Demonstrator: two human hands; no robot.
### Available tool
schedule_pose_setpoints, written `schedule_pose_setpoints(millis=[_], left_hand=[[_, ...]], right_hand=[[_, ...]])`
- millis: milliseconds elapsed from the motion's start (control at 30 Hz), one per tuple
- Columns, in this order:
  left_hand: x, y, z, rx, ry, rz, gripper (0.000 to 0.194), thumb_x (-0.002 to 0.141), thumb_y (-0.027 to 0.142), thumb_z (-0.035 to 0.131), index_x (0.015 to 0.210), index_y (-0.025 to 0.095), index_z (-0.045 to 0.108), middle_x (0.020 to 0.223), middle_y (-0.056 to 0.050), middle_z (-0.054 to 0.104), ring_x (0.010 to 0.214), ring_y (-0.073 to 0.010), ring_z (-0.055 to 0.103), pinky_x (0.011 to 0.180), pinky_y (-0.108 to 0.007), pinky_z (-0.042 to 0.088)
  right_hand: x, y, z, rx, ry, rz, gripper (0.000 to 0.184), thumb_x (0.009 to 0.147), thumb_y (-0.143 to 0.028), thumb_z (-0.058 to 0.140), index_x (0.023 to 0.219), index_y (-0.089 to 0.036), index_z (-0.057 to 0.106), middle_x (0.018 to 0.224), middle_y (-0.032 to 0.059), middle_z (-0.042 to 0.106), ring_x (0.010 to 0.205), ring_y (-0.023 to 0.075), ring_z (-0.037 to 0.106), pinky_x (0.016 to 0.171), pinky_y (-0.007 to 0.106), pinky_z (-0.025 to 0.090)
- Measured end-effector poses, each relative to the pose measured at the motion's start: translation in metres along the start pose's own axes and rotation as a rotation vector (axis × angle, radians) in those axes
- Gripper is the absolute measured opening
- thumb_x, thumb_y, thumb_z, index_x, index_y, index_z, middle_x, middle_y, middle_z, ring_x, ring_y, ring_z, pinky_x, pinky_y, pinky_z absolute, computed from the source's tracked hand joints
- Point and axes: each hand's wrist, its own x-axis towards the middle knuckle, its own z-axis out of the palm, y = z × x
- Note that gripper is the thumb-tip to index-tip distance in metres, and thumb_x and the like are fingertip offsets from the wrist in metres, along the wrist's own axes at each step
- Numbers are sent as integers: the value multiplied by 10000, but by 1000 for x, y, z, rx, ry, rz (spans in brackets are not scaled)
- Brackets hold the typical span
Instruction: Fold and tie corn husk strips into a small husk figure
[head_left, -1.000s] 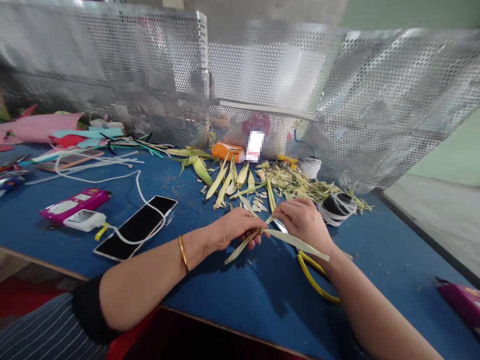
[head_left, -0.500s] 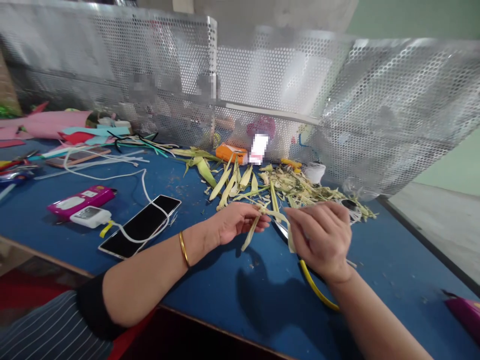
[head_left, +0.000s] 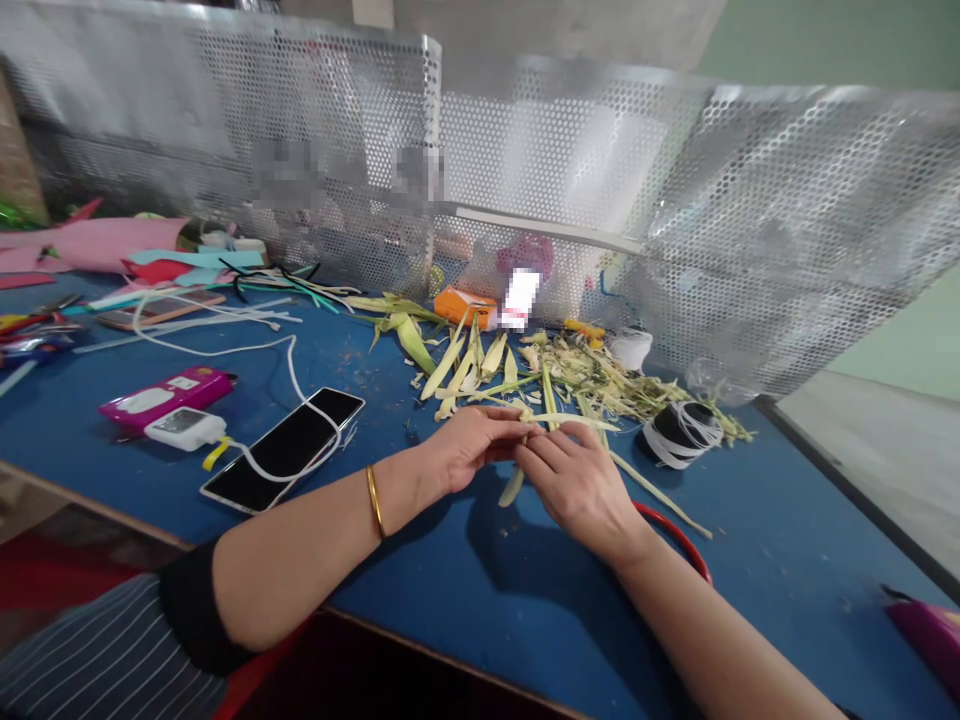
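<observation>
My left hand (head_left: 480, 447), a gold bangle on its wrist, pinches a knotted piece of pale corn husk (head_left: 577, 419). My right hand (head_left: 574, 482) meets it, fingertips closed on the same piece. One husk end sticks out to the right above my knuckles, and another hangs below the fingers. The fingers hide most of the knot. A red curved tool handle (head_left: 679, 535) shows beside my right wrist; the rest of that tool is covered. Beyond my hands lie several loose husk leaves (head_left: 455, 362). A long thin strip (head_left: 660, 492) lies right of my right hand.
On the blue table (head_left: 420, 640), a black phone (head_left: 289, 450), white cable and magenta device (head_left: 169, 397) lie left. A black spool with white twine (head_left: 682, 435) stands right, near husk scraps (head_left: 600, 370). Perforated metal sheeting (head_left: 540, 150) borders the back.
My right hand has moved left to meet my left hand, its fingers now at the knot. The twine spool has come into fuller view. The tool's yellow handle is covered; a red one shows.
</observation>
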Motion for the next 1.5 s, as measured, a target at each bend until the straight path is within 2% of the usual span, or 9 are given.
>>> schedule_pose_setpoints(millis=[233,333,400,500,600,733,900,1333,1500], left_hand=[[1,-5,0,12,-12,52,122,641,65,777,728,100,700,760,-50,695,724,-114,634,725,-232,504],[1,-4,0,8,15,42,127,643,54,762,732,108,690,750,-45,694,712,-113,632,708,-229,500],[0,-1,0,27,23,45,103,663,63,746,737,113,694,744,-42,695,693,-115,632,709,-241,506],[-2,4,1,68,32,15,40,718,72,696,743,103,704,735,-59,694,662,-124,639,742,-282,524],[-4,6,2,99,39,-16,26,739,86,673,722,95,690,699,-60,674,627,-124,636,742,-298,527],[-5,3,4,173,21,49,115,731,180,741,723,117,645,631,-4,612,553,-83,560,614,-246,479],[-3,-3,3,351,54,160,192,778,228,701,660,127,589,563,21,554,494,-73,485,504,-227,403],[0,2,1,288,82,146,158,736,199,743,706,110,615,573,22,562,469,-58,459,467,-219,360],[-3,14,2,196,73,20,226,857,315,639,738,123,618,602,2,577,485,-67,488,473,-216,374]], right_hand=[[-1,-5,-3,134,60,-46,300,953,-63,368,783,-169,592,699,38,598,721,172,542,821,328,386],[1,-6,-7,162,74,-70,270,956,-74,370,900,-160,619,743,49,636,751,181,571,827,338,395],[0,-3,-10,140,134,44,229,958,-111,413,1065,-149,611,826,72,668,807,197,594,818,343,398],[-3,4,-11,51,171,384,242,946,-238,517,1162,-154,585,1001,127,677,925,247,600,826,369,395],[-7,10,-4,124,51,493,150,964,-258,488,940,-191,620,830,58,693,770,205,613,876,370,381],[-8,6,5,231,-42,478,320,986,-232,425,681,-212,515,577,-14,580,579,153,536,802,304,384],[-5,-5,2,305,-47,480,326,981,-235,425,666,-212,503,572,-16,587,548,141,531,686,271,369],[0,-7,-13,450,-25,475,328,973,-236,423,663,-213,527,578,-13,590,604,143,570,688,263,391],[-6,7,-8,618,-145,701,332,946,-320,448,667,-221,599,536,-25,585,516,136,523,557,254,364]])
